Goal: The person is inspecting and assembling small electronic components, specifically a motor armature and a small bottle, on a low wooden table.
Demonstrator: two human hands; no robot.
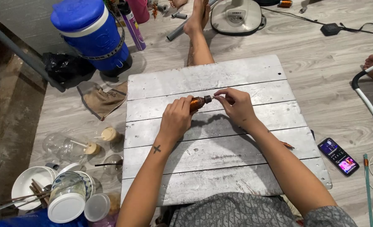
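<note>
While both hands meet over the middle of the bench, the scene reads as follows.

Left hand: the left hand (176,120) is closed around a small copper-wound coil (197,103), gripping its near end.
Right hand: the right hand (235,105) pinches the dark tip at the coil's far end between thumb and fingertips.
Coil's place: held just above the second plank from the far edge, about midway across the bench, between the two hands.
Bench: the bench (220,164) is a low board of white-painted planks, worn grey, with dark gaps between them.
Edges: the near edge meets the person's lap; the far edge lies close to a bare leg stretched on the floor.
Open room: bare planks lie on every side of the hands, widest toward the near edge and the right corner.
Left of bench: glass jars, a white-lidded jar (66,197) and a bowl with chopsticks (31,189) crowd the floor just beside the left edge.
Containers: a blue cooler jug (92,33) with a white band stands beyond the far left corner; a purple spray can (132,25) stands next to it.
Right of bench: a phone (338,156) with a lit screen lies flat on the floor near the right edge.
Far floor: a white round appliance (237,17) sits beyond the far edge.
</note>
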